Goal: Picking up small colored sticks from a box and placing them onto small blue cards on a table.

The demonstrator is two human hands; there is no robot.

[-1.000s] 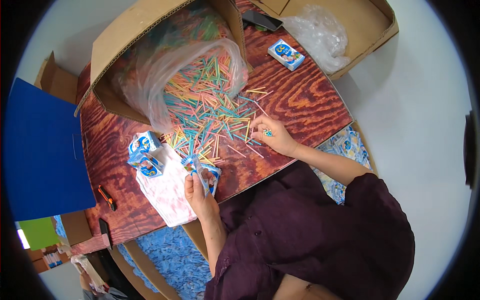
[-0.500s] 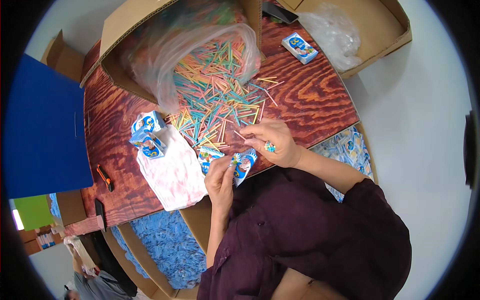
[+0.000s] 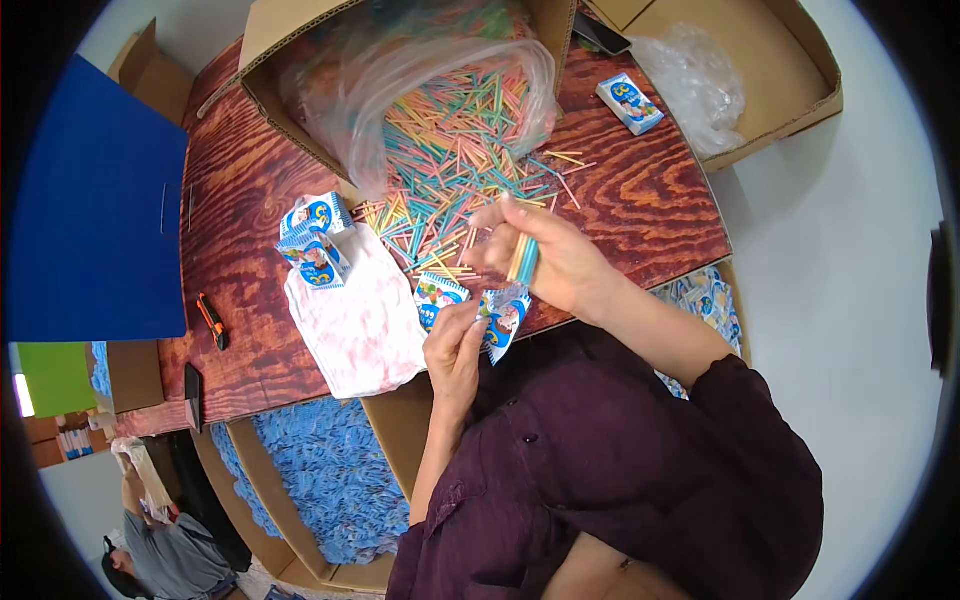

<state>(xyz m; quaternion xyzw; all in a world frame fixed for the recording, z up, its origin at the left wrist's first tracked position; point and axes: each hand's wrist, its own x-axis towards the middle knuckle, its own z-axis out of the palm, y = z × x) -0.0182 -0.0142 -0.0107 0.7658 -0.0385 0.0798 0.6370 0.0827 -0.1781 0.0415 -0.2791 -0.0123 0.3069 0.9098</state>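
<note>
My left hand pinches a small blue-and-white packet near the table's front edge. A second such packet lies just beyond my left fingers. My right hand holds a small bundle of thin pastel sticks, yellow and blue ones showing, above and beside the held packet. Its fingertips are blurred by motion. Past my right hand spreads a heap of loose pink, yellow and green-blue sticks, spilling from a clear plastic bag inside a tipped cardboard box.
Several filled packets rest on a pink-stained white cloth. An orange cutter and a dark phone-like object lie at left. Below the table edge stand cartons of blue wrappers. Another packet lies far right. A co-worker is lower left.
My right hand has turned and lifted, and its stick bundle now shows lengthwise. My left hand still grips the packet. The whole view has shifted slightly.
</note>
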